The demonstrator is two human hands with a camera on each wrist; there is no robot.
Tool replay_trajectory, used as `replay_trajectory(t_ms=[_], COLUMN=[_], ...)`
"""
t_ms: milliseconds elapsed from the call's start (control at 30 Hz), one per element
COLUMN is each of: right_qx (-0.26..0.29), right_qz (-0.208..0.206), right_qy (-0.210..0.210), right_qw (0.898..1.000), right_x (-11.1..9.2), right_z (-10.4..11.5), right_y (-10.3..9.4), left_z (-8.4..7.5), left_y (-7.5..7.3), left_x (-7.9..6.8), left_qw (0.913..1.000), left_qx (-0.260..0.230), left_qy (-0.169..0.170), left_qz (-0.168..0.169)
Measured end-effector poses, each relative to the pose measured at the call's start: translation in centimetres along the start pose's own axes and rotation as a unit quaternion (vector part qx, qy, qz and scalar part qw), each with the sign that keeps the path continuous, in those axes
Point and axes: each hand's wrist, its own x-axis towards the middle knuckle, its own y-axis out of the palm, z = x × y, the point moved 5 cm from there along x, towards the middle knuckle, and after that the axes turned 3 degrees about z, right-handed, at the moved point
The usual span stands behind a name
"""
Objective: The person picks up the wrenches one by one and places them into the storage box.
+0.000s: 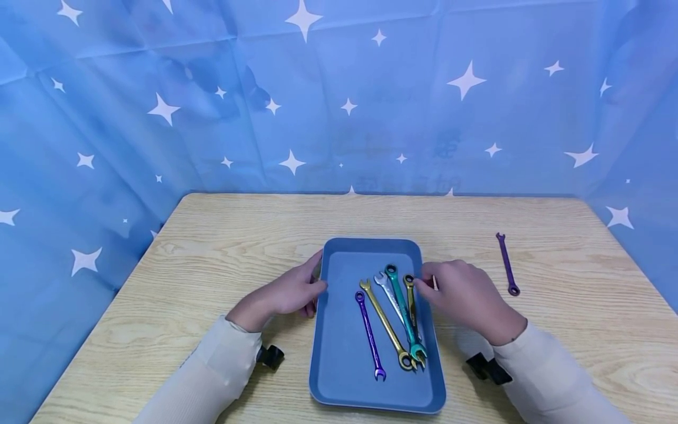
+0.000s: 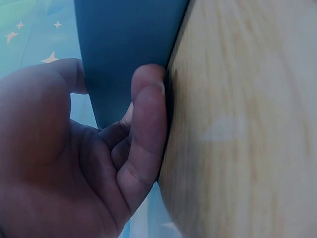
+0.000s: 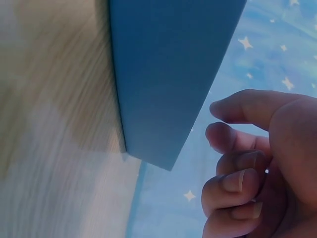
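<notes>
A blue-grey tray (image 1: 344, 377) lies lengthwise before me with several combination wrenches in it. A purple wrench (image 1: 368, 335), a gold wrench (image 1: 382, 318) and a silver wrench (image 1: 389, 291) lie left of a teal wrench (image 1: 401, 300). The teal one crosses a darker gold wrench (image 1: 411, 303) by the right wall. My left hand (image 1: 296, 288) grips the tray's left side, thumb at the rim and fingers against the outer wall (image 2: 124, 44). Over the right rim is my right hand (image 1: 461, 294), fingers loosely bent; the right wrist view shows nothing between thumb and forefinger.
Another purple wrench (image 1: 507, 265) lies on the wooden table (image 1: 238, 235), beyond my right hand. Behind the table hangs a blue cloth (image 1: 318, 118) with white stars. Black camera mounts sit at both wrists.
</notes>
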Motion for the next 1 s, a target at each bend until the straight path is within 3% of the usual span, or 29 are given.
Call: replay_trajectory(t_ms=[1000], right_qx=[-0.015], right_qz=[-0.002], right_qy=[0.035], right_qw=[0.999], right_x=[0.6], right_z=[-3.5], right_y=[-0.7], left_z=[0.1], left_y=[0.0], left_x=[0.1], left_qw=[1.0], left_qx=[0.0], left_qy=[0.001], left_qz=[0.001])
